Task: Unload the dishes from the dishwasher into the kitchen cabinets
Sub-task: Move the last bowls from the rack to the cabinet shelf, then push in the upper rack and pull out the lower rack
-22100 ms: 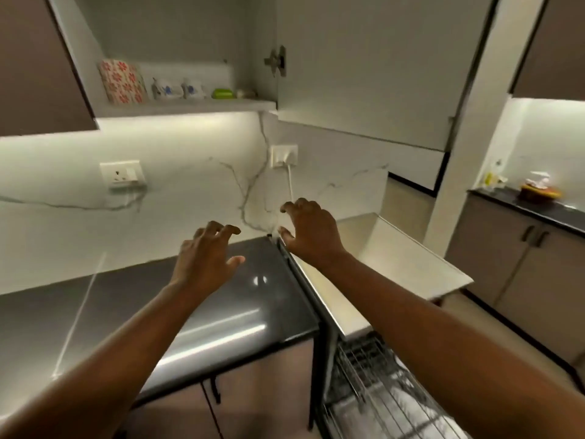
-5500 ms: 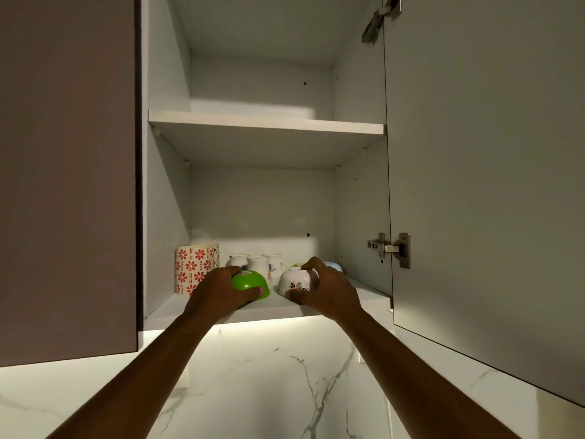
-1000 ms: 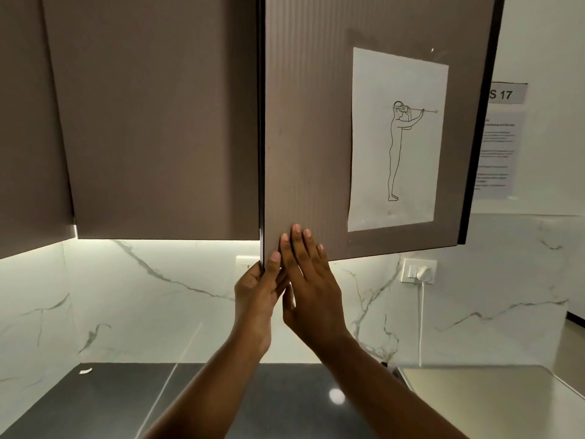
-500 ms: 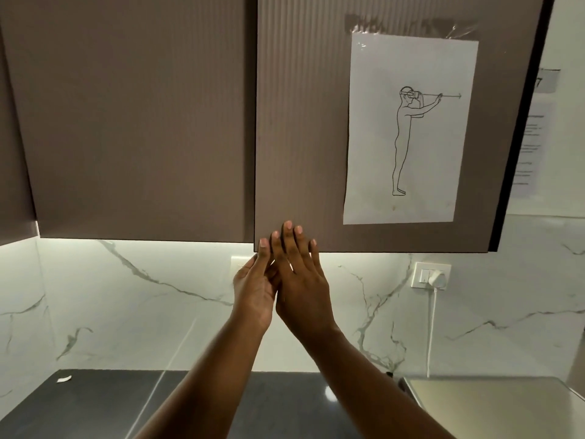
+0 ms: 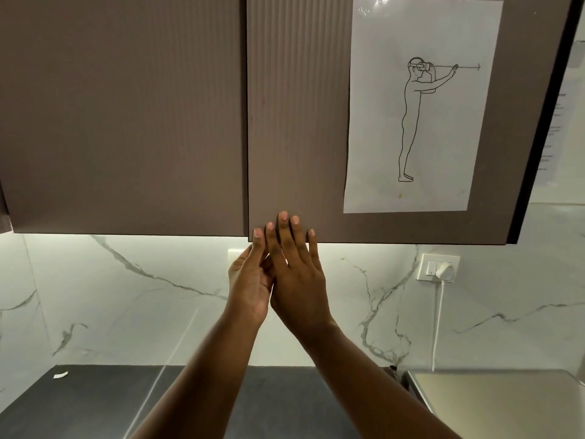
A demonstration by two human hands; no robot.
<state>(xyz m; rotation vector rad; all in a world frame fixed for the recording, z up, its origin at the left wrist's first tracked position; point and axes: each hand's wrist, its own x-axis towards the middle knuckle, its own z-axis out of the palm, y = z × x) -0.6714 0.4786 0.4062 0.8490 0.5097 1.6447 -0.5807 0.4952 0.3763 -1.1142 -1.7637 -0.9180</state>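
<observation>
Up at twelve o'clock, both hands meet at the bottom edge of the cupboard door [image 5: 297,122], just beside the seam where it joins the neighbouring door [image 5: 126,115] at ten o'clock. The right hand [image 5: 297,280] lies flat and open, its fingertips [image 5: 282,216] pressed on the door's lower corner; the left hand [image 5: 250,283] is also open and holds nothing, its fingers reaching up at the door's underside edge, partly tucked behind the right hand. The door looks shut or very nearly so, flush with its neighbour. What could go wrong, to my mind: the left fingertips sit right at the closing edge and could be pinched if the right hand presses on, or a hard push could make the door bounce back and stay ajar. A careless palm sliding toward two o'clock could also catch the taped sheet of paper [image 5: 421,106] with its line drawing. As for containers, the cupboard is the only one in view, and its contents are hidden behind the doors, so the dishes cannot be seen; the dishwasher itself cannot be made out for certain. Only a pale metal top [image 5: 493,403] shows at five o'clock, beside the dark worktop [image 5: 104,403] at seven, with a plugged wall socket [image 5: 438,268] at three.
</observation>
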